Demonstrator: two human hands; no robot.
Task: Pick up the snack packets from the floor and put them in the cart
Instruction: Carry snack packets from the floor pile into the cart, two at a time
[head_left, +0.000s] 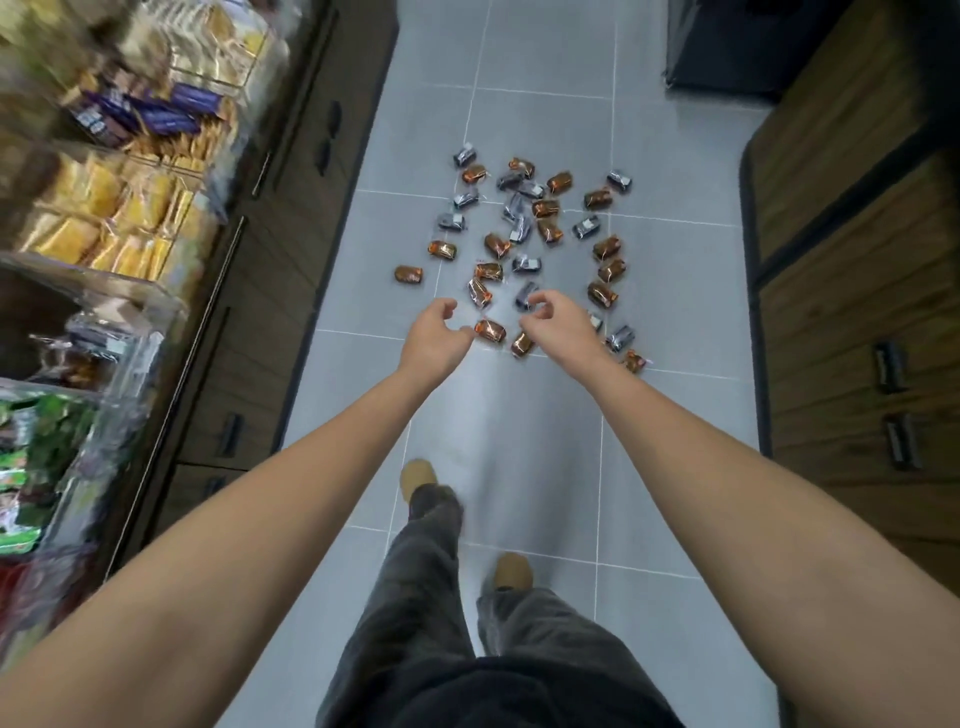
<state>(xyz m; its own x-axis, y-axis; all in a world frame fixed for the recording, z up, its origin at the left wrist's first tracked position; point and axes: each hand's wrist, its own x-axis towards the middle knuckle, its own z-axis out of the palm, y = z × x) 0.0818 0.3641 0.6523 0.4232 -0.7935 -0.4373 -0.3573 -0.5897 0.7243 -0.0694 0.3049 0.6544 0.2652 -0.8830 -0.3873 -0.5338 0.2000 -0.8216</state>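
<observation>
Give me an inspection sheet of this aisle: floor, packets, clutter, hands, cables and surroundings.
Surface: grey tiled floor, white grout lines.
Job's things: snack packets, orange-brown and grey, scattered on the floor ahead; cart not in view.
Clutter: nothing seen.
Hands: left hand and right hand stretched toward the nearest packets, fingers loosely curled, holding nothing.
Cables: nothing seen.
Surroundings: stocked shelves on the left, dark wood cabinets on the right.

A: Beyond the left grip (434, 338) and right grip (561, 327)?
B: Glossy, crinkled plastic wrap on snack packets (546, 208).
A: Beneath?
B: Smooth grey floor (675, 291) tile, faint sheen.
A: Outward of the right grip?
B: Matt wood-grain cabinet (852, 291). Nearer than both grips, soft dark cloth trousers (415, 597).
</observation>
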